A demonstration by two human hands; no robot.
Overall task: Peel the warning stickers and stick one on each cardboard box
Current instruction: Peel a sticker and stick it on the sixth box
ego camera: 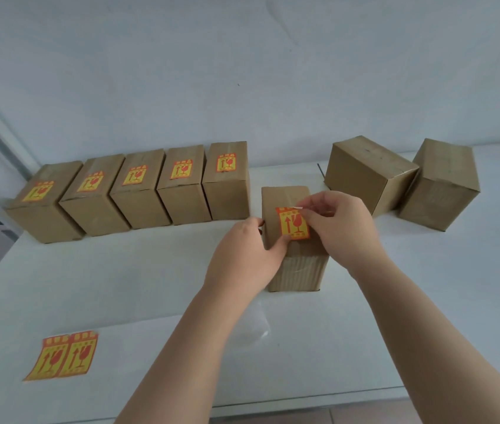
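A cardboard box (285, 197) stands upright at the table's middle. On its top lies a yellow and red warning sticker (293, 223). My left hand (248, 249) grips the box's left side, its thumb pressing the sticker's lower left corner. My right hand (340, 221) pinches the sticker's upper right corner, where a bit of white shows. Behind on the left, a row of several boxes (138, 191) each carries a sticker on top. Two bare boxes (368, 175) (444, 191) stand at the back right. A strip of two stickers (65, 356) lies at the front left.
The white table (120, 276) runs to a wall behind the boxes. A crumpled clear film (257, 325) lies on the table under my left forearm. The table's front edge crosses the bottom of the view, with floor below.
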